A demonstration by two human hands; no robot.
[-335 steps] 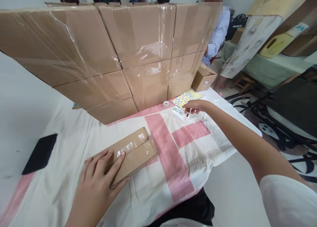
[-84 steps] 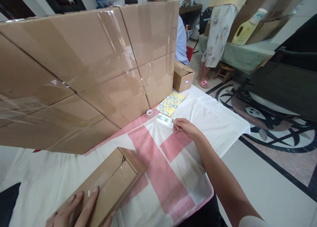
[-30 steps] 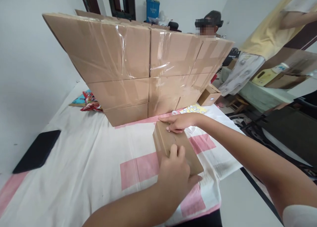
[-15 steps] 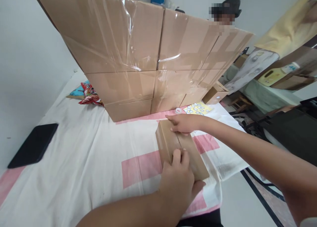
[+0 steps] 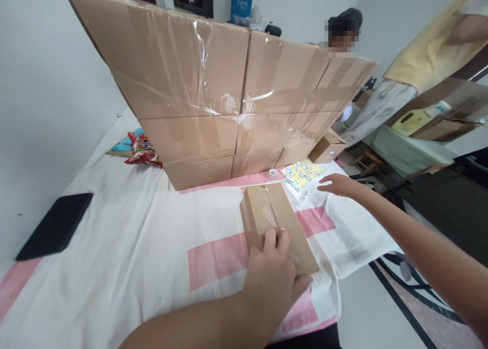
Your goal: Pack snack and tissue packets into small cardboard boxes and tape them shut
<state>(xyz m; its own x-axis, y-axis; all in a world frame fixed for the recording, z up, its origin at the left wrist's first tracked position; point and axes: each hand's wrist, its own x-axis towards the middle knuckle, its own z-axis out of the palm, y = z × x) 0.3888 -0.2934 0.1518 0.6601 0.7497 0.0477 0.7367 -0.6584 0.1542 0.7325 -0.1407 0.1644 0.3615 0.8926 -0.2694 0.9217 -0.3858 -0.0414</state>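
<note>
A small brown cardboard box lies on the white and pink cloth, with clear tape along its top seam. My left hand grips the box's near end, fingers curled over the top. My right hand hovers open to the right of the box, fingers stretched out and holding nothing. It is close to a white tape dispenser, which lies between the box and a yellow sticker sheet.
A wall of large taped cardboard boxes stands behind. A small tape roll, a snack bag and a black phone lie on the cloth. A small carton sits far right. Other people are beyond the boxes and at right.
My right hand has lifted off the far end of the small box and moved right toward the tape dispenser. My left hand still holds the box.
</note>
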